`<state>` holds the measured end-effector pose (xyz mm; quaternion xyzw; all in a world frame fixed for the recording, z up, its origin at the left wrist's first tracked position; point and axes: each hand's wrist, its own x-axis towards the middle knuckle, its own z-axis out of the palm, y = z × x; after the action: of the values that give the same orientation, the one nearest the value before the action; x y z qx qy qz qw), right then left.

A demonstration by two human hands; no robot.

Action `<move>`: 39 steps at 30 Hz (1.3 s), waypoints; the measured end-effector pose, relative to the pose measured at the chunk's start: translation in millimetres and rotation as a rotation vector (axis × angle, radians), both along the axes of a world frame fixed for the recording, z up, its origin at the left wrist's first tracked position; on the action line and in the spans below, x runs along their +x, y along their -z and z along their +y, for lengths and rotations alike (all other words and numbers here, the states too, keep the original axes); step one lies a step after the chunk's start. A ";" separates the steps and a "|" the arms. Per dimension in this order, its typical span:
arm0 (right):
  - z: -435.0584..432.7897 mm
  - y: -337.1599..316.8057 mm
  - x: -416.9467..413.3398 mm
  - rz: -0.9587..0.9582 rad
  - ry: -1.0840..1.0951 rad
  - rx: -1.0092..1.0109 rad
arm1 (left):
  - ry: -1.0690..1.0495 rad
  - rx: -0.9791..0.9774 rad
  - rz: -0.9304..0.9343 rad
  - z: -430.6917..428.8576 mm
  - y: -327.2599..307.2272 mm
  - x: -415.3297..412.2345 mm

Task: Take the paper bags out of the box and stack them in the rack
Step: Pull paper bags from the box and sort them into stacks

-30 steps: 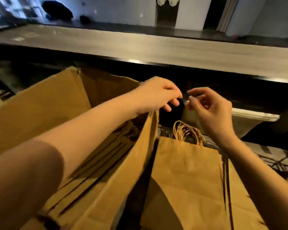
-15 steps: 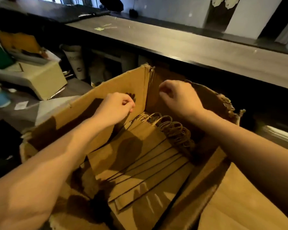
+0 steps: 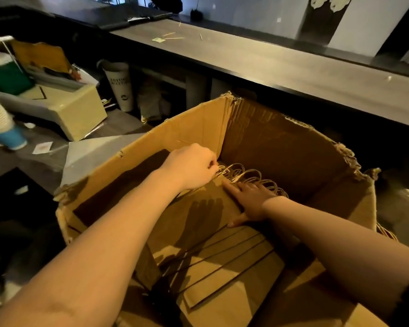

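A big brown cardboard box (image 3: 281, 142) fills the middle of the frame. Its top is open and its edges are torn. The paper bags (image 3: 198, 232) lie flat inside it, stacked one on top of the other, a bit fanned out toward the bottom of the frame. Their twine handles (image 3: 253, 178) make a row of loops at the far end of the stack, near the back wall of the box.

The left hand (image 3: 191, 166) reaches in from the lower left. Its fingers are curled, and its grip is narrow, pinching the handles at the left end of the row. The right hand (image 3: 250, 201) comes in from the right side. It lies flat on the top bag with its fingers straight. Its grip is wide and holds nothing. Its pointing finger touches the bag just beside the handles, and its thumb sticks out along the bag's edge.

A long dark table (image 3: 269, 62) runs across the top of the frame behind the box. At the left edge of the frame is a stack of white paper cups (image 3: 0, 123) with a blue one at the end. Near it sits a cream box (image 3: 80, 107), and a tall white cup sleeve (image 3: 119, 83) stands under the table.
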<state>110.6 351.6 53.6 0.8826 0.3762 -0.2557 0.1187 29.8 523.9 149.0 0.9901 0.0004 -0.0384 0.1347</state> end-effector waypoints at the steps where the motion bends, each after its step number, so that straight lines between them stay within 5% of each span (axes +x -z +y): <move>1: 4.4 -3.0 -1.4 -0.013 -0.013 -0.003 | 0.007 0.001 0.011 -0.6 -0.2 0.3; 11: 9.8 -27.6 -5.9 -0.225 0.024 0.070 | 0.004 0.023 0.100 5.0 5.6 0.2; 19: 18.3 -72.7 -20.3 -0.313 0.049 0.581 | -0.104 -0.144 0.167 19.2 25.2 -4.8; 29: -8.1 -115.3 -58.9 0.068 0.209 1.234 | -0.310 -0.592 0.177 1.5 23.9 -26.2; 39: -58.6 -136.2 -81.6 0.346 0.557 1.664 | -0.280 -0.760 0.141 -25.2 -6.5 -42.7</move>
<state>29.0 292.9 189.8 0.6917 0.2247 -0.0491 -0.6846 -12.9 498.6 155.5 0.8551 0.1301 -0.0850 0.4946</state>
